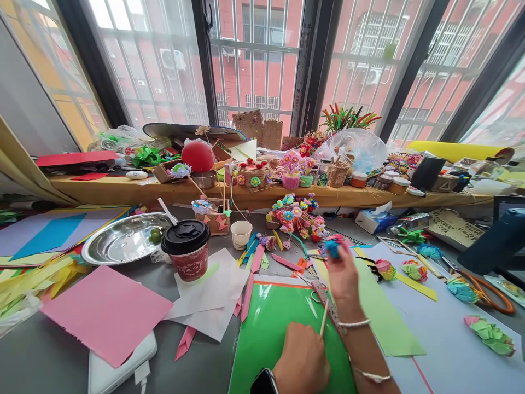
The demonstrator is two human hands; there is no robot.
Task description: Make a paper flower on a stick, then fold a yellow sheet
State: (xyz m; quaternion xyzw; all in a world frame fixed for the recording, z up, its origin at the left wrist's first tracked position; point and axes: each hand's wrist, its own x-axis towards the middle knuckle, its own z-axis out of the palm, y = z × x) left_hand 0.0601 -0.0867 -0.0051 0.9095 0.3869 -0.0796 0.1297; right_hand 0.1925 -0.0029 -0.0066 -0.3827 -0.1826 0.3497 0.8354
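My left hand (302, 355), a dark watch at its wrist, is closed round a thin wooden stick (325, 318) above the green sheet (270, 312). Farther up and to the right, my right hand (343, 276) is raised with its fingers closed on a blue and pink paper flower (335, 247); motion blurs its fingertips. White bands circle that wrist and forearm. Whether the stick joins the flower cannot be made out. Behind my right hand, scissors (315, 295) lie partly hidden beside the green sheet.
A lidded cup (186, 257), a steel tray (123, 243) and pink paper (109, 314) lie left. A paper cup (241, 234) stands behind the green sheet. Several crumpled paper flowers (463, 288) and orange-handled scissors (494, 298) lie right. Crafts crowd the windowsill (164, 191).
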